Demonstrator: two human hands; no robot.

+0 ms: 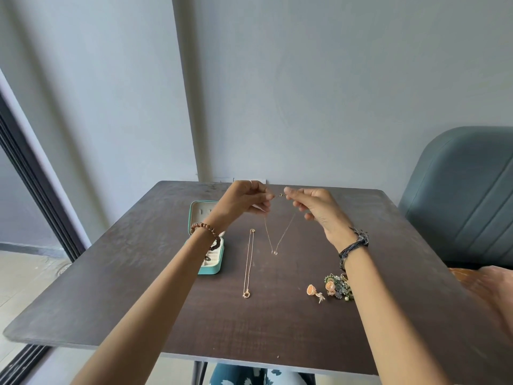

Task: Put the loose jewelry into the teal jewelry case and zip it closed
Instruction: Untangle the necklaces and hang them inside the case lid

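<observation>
Teal jewelry case (206, 270) lies open, half hidden behind left forearm (155, 290).

A dark wood-grain desk (249, 323) carries the things. At its left lies an open teal jewelry case (211, 266), lid laid back flat. Just right of the case a thin gold chain (249, 263) lies stretched out straight. Toward the right side sits a cluster of earrings (331, 287), gold domes beside green beaded pieces.

Two necklaces are showing, one hanging (278, 234) mid-frame, one lying (248, 263) below-left; one teal case (206, 240) left; two dome earrings (312, 290) lower right
</observation>
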